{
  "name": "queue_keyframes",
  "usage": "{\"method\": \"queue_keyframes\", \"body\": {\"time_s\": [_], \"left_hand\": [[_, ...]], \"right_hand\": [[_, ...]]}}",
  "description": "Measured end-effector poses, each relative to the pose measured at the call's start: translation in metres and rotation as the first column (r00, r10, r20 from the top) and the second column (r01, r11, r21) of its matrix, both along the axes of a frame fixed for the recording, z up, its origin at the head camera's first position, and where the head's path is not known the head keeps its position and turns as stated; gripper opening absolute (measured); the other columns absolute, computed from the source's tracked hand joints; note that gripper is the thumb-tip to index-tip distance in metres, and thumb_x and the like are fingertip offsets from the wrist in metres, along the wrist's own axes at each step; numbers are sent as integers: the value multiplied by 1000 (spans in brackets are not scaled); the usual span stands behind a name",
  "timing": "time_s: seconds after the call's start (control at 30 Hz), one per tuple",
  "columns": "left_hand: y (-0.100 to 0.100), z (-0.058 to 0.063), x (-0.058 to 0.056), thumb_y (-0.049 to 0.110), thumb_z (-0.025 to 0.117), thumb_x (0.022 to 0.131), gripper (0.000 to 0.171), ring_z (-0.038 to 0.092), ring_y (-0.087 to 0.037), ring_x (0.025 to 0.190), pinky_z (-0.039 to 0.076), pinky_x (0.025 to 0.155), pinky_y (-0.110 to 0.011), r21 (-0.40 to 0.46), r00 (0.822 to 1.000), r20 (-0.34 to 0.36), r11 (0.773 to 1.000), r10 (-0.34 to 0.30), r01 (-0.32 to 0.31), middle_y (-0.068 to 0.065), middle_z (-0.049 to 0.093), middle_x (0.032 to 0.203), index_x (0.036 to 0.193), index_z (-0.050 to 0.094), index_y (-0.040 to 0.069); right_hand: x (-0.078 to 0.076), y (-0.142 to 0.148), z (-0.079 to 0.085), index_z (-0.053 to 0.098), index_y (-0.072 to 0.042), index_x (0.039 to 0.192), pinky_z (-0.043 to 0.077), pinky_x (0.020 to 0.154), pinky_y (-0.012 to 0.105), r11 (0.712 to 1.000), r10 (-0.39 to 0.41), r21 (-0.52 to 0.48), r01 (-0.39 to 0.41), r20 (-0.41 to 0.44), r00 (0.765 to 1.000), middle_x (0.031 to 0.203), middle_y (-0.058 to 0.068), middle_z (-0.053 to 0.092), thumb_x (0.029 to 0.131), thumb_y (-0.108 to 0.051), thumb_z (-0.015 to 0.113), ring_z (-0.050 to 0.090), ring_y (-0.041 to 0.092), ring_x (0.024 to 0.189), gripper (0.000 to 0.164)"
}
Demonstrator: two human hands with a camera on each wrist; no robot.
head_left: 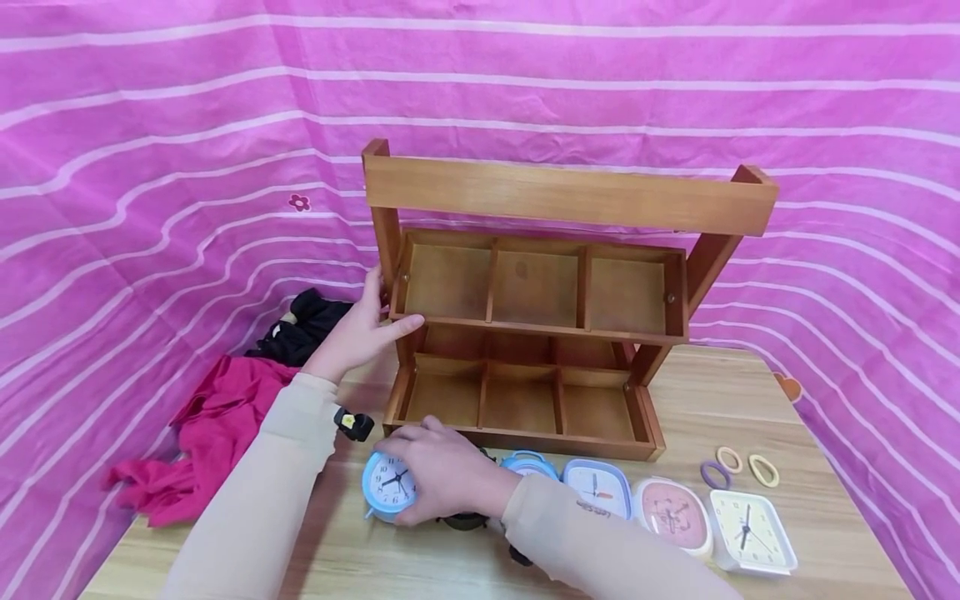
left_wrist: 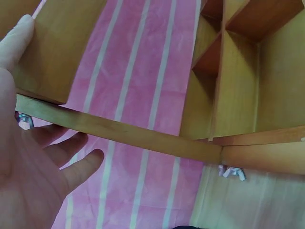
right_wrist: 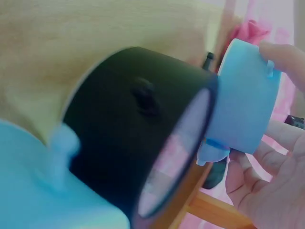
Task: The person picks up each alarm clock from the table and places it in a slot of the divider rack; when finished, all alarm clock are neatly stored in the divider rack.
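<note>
A two-tier wooden shelf with divided trays stands at the middle of the table. My left hand grips its left side, thumb along the upper tray and fingers behind the side post. At the front, my right hand holds a round light blue alarm clock, thumb on one side and fingers on the other. In the right wrist view, a black round clock is right beside that blue clock; my right hand mostly covers the black one in the head view.
To the right, another blue clock, a lavender-rimmed clock, a pink clock and a white square clock stand in a row. Several hair ties lie behind them. Pink cloth and black cloth lie at left.
</note>
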State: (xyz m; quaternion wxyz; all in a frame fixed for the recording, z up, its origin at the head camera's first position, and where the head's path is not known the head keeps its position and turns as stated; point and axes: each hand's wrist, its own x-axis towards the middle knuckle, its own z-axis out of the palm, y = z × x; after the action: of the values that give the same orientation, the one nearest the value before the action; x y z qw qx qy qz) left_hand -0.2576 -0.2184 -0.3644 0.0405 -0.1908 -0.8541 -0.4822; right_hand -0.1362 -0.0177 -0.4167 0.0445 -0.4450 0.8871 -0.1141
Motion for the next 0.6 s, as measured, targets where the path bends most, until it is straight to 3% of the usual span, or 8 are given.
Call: {"method": "queue_keyframes", "body": {"time_s": [0.1,0.27,0.47,0.6], "left_hand": [[-2,1,1,41,75,97,103,37,-47,148,33,119,-62,6,1000,19,1000,-3,3,-19,27,167,166,-1,29],[0,1,1,37,75,97,103,31,-43,152,28,121,-63,39,1000,23,999,-19,18,-17,24,168,166,-2,30],[3,-1,3,32,73,99,100,28,-41,154,27,121,-65,90,1000,13,996,-20,18,-14,21,169,166,-2,32],[6,-5,0,25,72,100,97,34,-40,151,30,120,-63,151,999,-2,988,-35,35,-15,25,167,165,1,31]], "right_hand": [[-1,4,10,59,-24,147,45,90,20,1000,3,-30,-3,-1,1000,143,-7,59,72,-51,92,51,13,110,87],[-13,17,26,59,-21,148,45,95,24,997,-2,-71,3,14,1000,143,-3,60,73,-46,94,52,15,118,86],[-43,33,33,59,-19,149,50,94,29,992,-77,-91,84,78,994,145,1,59,75,-43,94,50,19,121,85],[-65,38,35,58,-18,150,50,104,37,986,-127,-91,137,109,986,145,2,59,75,-39,94,51,21,126,86]]}}
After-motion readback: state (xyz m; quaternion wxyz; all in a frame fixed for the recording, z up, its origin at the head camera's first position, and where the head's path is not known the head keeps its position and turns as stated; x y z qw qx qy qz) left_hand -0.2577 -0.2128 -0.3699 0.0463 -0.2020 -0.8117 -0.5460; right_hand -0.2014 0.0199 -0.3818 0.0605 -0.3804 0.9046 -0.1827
